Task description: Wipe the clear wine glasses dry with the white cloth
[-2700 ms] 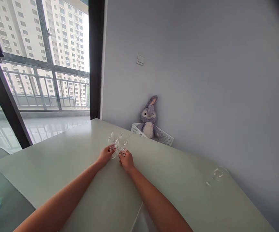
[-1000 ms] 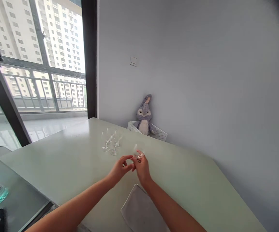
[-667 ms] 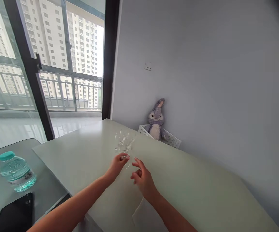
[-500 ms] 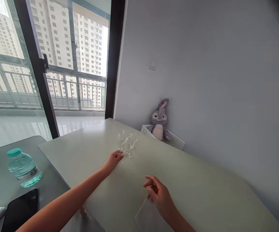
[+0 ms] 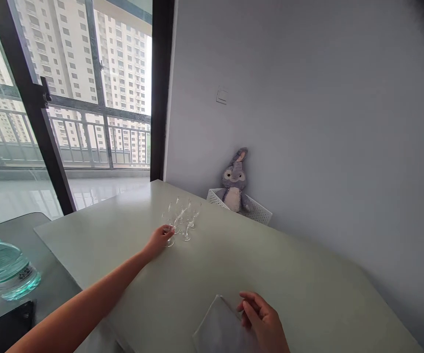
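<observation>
My left hand (image 5: pixel 160 239) reaches across the table and closes around a small clear stemmed glass (image 5: pixel 169 241), whose round foot is on or just above the tabletop. Several more stemmed glasses (image 5: pixel 187 230) stand upright in a tight cluster beside and behind it. Near the front edge, my right hand (image 5: pixel 263 318) hovers with loosely bent fingers, and no object shows between them. A thin pale grey cloth (image 5: pixel 217 326) lies flat by this hand, partly hidden under it; whether the fingers touch it I cannot tell.
The pale green table (image 5: pixel 138 211) meets the grey wall. A purple plush rabbit (image 5: pixel 234 189) sits in a white perforated basket (image 5: pixel 261 213) at the wall. On the lower grey surface at left are a water bottle (image 5: pixel 11 274) and a black phone (image 5: pixel 8 326).
My left hand has closed in on the glass beside the cluster, its foot now among the others. My right hand has moved right and down, off the cloth's corner. The view has shifted right.
</observation>
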